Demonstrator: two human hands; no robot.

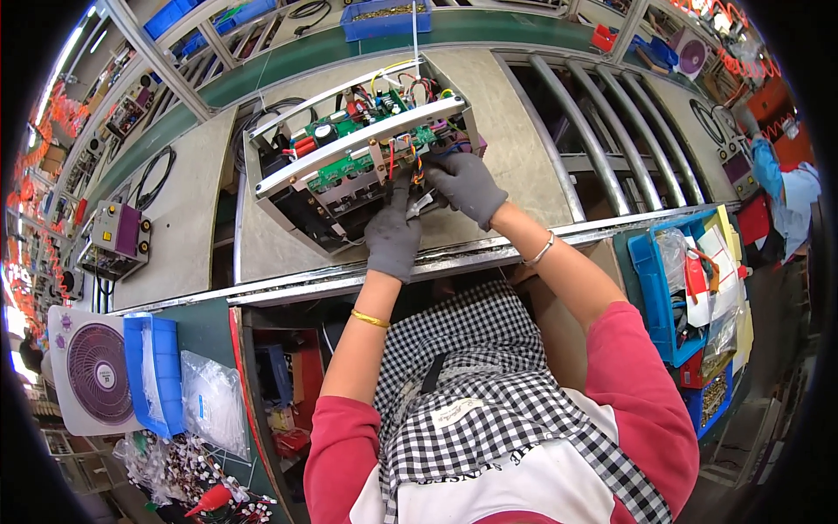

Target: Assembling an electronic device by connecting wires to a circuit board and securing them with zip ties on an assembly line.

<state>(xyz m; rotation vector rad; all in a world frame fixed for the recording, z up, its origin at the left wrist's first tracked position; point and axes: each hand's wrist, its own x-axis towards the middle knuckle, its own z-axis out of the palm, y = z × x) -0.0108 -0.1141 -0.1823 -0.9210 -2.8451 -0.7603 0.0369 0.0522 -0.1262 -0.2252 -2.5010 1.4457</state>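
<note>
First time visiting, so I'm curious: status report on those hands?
Left hand, right hand: both gloved, at colored wires. Metal chassis open, green circuit board exposed. Nothing visibly blocking either hand.

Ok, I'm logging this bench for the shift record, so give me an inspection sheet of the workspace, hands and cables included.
Surface: gray tabletop under the machine; metal rollers to its right.
Job's things: open machine with green circuit boards and coloured wires.
Clutter: lower left, blue tray, clear plastic bag, pile of small connectors, red bottle; right, filled blue bin.
Hands: both gray-gloved; left hand at the machine's front, right hand beside the wires; grip unclear.
Cables: black cable looped behind the machine; another black cable farther left.
Surroundings: white-and-purple fan at left; co-worker at far right.
</note>
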